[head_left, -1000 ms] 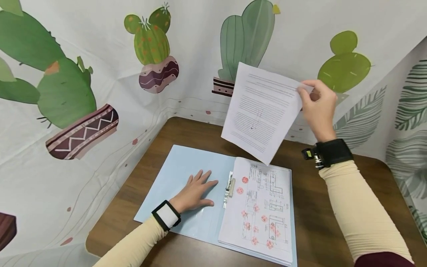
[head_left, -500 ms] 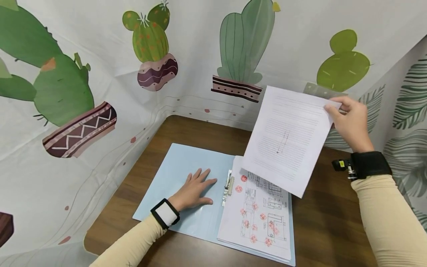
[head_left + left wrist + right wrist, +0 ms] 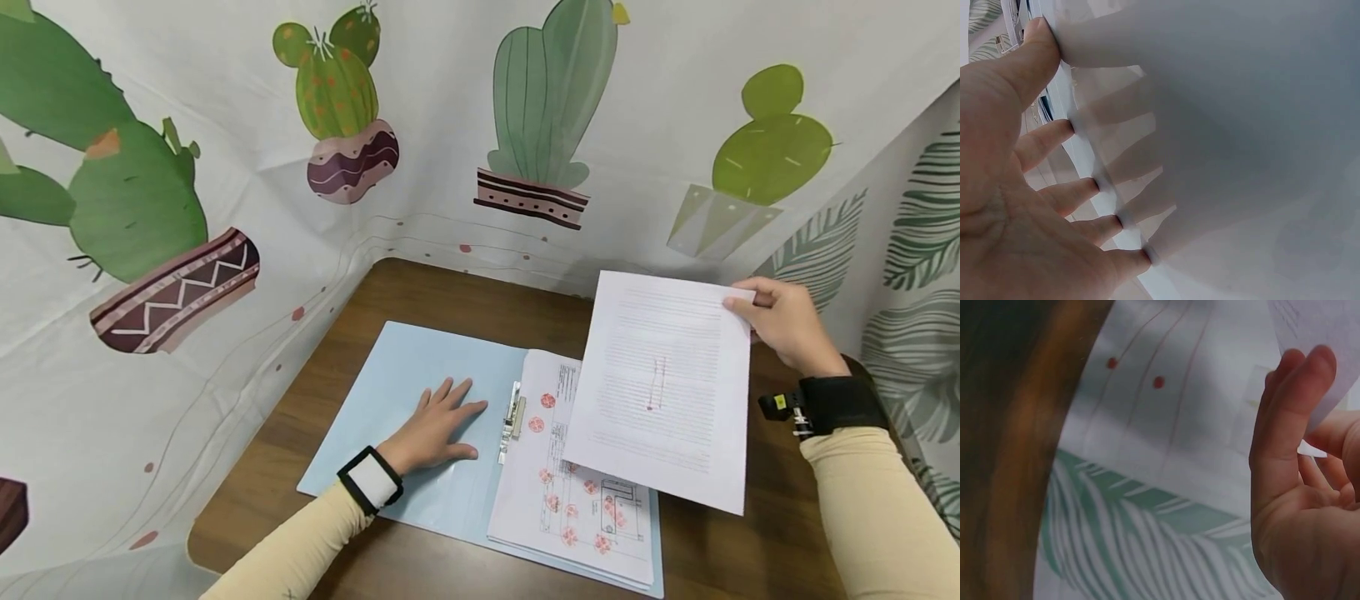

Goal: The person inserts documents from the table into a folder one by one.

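Observation:
My right hand (image 3: pixel 787 325) pinches the upper right corner of a printed sheet of paper (image 3: pixel 667 392), which hangs tilted over the right part of a light blue binder folder (image 3: pixel 375 400). In the right wrist view, thumb and fingers hold a corner of the sheet (image 3: pixel 1329 400). My left hand (image 3: pixel 433 429) rests with spread fingers on the folder's left inside cover; the left wrist view shows its fingertips (image 3: pixel 1141 253) touching the glossy surface. A metal clip (image 3: pixel 512 423) sits at the fold. Beside it lies a stack of pages (image 3: pixel 525 508) with drawings and red stamps, partly hidden by the sheet.
The folder lies on a dark brown wooden table (image 3: pixel 450 292) with rounded corners. Behind and around it hangs a white cloth (image 3: pixel 435 100) printed with cacti and leaves. The table's right side extends past the folder under my right forearm.
My right hand has moved right, then down, bringing the sheet with it from above the folder's far edge to over the stamped pages. The left hand has stayed in place.

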A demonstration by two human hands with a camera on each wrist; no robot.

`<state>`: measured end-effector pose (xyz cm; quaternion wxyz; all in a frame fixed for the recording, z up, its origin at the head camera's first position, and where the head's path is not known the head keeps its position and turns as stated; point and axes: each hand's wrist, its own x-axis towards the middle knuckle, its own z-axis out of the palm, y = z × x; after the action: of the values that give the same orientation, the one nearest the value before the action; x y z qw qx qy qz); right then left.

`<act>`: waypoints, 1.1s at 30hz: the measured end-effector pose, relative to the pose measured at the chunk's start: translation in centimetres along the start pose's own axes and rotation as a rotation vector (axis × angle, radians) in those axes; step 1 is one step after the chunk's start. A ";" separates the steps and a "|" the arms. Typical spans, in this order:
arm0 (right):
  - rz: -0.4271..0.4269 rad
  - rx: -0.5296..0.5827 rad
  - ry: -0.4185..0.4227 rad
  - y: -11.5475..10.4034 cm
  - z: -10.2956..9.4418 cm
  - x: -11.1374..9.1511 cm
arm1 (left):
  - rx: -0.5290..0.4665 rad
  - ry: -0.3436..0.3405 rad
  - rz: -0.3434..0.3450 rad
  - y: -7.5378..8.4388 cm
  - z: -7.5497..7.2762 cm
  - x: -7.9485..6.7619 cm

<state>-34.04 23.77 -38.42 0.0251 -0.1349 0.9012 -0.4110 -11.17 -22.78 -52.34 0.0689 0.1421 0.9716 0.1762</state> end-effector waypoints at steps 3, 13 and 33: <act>0.004 -0.025 -0.033 0.9 0.1 -0.5 | 0.006 0.003 -0.001 -0.1 0.1 0.0; 0.063 0.015 -0.143 3.7 1.2 -1.9 | 0.000 0.000 -0.005 -0.1 0.2 0.2; 0.115 0.274 -0.217 4.7 11.9 -3.9 | 0.003 0.011 0.003 -0.3 0.4 0.5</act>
<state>-29.53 19.02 -50.06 0.1639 -0.1221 0.8351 -0.5107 -11.61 -22.78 -52.87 0.0629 0.1428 0.9720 0.1757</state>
